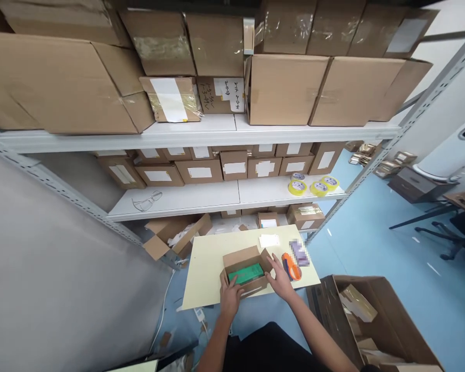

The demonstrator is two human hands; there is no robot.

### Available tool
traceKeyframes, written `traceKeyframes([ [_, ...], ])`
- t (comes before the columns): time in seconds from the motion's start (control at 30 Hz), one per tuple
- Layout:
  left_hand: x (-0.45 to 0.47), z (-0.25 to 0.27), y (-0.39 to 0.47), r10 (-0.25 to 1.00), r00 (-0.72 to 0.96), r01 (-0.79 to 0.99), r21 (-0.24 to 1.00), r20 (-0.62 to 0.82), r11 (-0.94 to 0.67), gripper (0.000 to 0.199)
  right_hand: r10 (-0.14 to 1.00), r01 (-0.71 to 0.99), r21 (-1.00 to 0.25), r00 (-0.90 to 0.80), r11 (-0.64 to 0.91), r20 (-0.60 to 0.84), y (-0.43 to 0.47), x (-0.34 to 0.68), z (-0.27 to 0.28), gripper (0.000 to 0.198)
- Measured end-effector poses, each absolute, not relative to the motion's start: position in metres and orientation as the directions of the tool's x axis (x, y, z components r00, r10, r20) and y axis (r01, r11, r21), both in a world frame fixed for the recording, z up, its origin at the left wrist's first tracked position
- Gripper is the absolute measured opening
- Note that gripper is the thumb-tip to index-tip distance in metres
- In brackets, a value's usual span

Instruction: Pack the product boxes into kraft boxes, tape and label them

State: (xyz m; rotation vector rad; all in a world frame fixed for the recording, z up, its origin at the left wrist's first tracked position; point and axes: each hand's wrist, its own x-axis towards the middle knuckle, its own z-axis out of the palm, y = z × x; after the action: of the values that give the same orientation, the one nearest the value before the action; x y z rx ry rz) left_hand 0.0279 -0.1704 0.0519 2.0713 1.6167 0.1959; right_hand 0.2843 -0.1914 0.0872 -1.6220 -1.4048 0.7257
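A small open cardboard box [241, 257] sits on the pale yellow tabletop with its flaps up. Inside it lies a green box-shaped item [246, 274], filling most of the visible space. My left hand [230, 297] grips the near left corner, its fingers over the rim and a fingertip at the green item. On the other side, my right hand [279, 279] holds the right wall and flap between thumb and fingers. Just right of that hand lies an orange tape dispenser [291, 267]. The box's underside and parts of my fingertips are hidden.
A white paper [269, 240] and a blurred purple item [299, 253] lie on the tabletop [205, 258]. Shelves ahead hold cartons, safety glasses [147, 200] and yellow tape rolls [297, 187]. Open cartons stand left [157, 248] and lower right [387, 310].
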Motion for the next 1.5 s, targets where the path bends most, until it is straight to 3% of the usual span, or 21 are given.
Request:
traceKeyframes([
  [0.23, 0.039, 0.058, -0.25, 0.988, 0.155, 0.871, 0.474, -0.024, -0.125, 0.024, 0.986, 0.475, -0.877, 0.097, 0.077, 0.139, -0.207, 0.315, 0.09, 0.058],
  [0.47, 0.019, 0.088, -0.321, 0.995, -0.066, 0.886, 0.453, -0.078, 0.095, 0.025, 0.977, 0.397, -0.895, -0.149, 0.202, 0.154, -0.213, 0.28, 0.112, 0.058],
  [0.67, -0.008, 0.099, -0.394, 0.962, -0.272, 0.847, 0.472, -0.01, 0.244, 0.02, 0.903, 0.339, -0.875, -0.376, 0.345, 0.21, -0.211, 0.219, 0.124, 0.055],
  [0.87, -0.035, 0.1, -0.486, 0.853, -0.519, 0.745, 0.514, 0.048, 0.424, 0.02, 0.755, 0.242, -0.866, -0.622, 0.439, 0.209, -0.246, 0.126, 0.137, 0.055],
  [1.03, -0.062, 0.108, -0.58, 0.735, -0.678, 0.617, 0.546, 0.003, 0.567, 0.02, 0.564, 0.138, -0.88, -0.809, 0.454, 0.164, -0.321, 0.04, 0.149, 0.056],
  [1.3, -0.102, 0.097, -0.73, 0.535, -0.843, 0.415, 0.565, -0.057, 0.713, 0.019, 0.342, 0.06, -0.852, -0.928, 0.521, 0.144, -0.451, -0.06, 0.157, 0.052],
  [1.5, -0.129, 0.085, -0.792, 0.545, -0.838, 0.436, 0.571, -0.024, 0.696, 0.021, 0.194, -0.035, -0.763, -0.959, 0.645, 0.208, -0.51, -0.133, 0.148, 0.053],
])
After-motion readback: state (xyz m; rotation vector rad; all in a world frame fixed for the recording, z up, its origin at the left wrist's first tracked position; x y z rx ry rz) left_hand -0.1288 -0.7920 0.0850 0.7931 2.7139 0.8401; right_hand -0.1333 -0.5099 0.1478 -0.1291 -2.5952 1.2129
